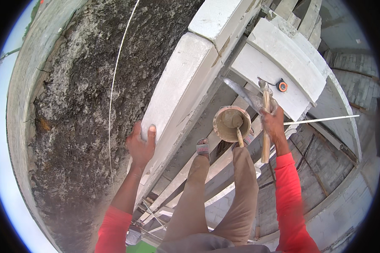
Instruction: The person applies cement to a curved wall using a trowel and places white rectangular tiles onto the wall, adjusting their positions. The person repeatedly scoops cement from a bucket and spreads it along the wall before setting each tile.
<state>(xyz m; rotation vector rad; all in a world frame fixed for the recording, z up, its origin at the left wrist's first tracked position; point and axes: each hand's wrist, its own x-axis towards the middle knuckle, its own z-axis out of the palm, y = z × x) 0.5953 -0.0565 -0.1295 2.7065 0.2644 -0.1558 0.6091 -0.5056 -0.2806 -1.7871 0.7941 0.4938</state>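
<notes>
Two bare hands work apart. The left hand (140,147) lies unclenched against the near end of a long, white, rectangular block (179,71), its thumb on the top face and its fingers by the left edge. The right hand (275,123) is closed around a tool with a pale wooden handle and a grey head (266,143), held to the right of the block. Just beside that hand is a flat grey metal blade (242,93); whether the hand grips it too, I cannot tell.

Between the hands sits a round, mortar-stained bucket (219,128) with grey mortar and a wooden-handled implement (240,137) inside. Farther right, an orange-and-black tape measure (281,86) rests on a flat white slab (254,69), next to a curved white slab (286,62). A second white block (217,19) adjoins the far end of the first. On the left, a thin white cord (112,86) crosses a rough, dark surface (78,97).
</notes>
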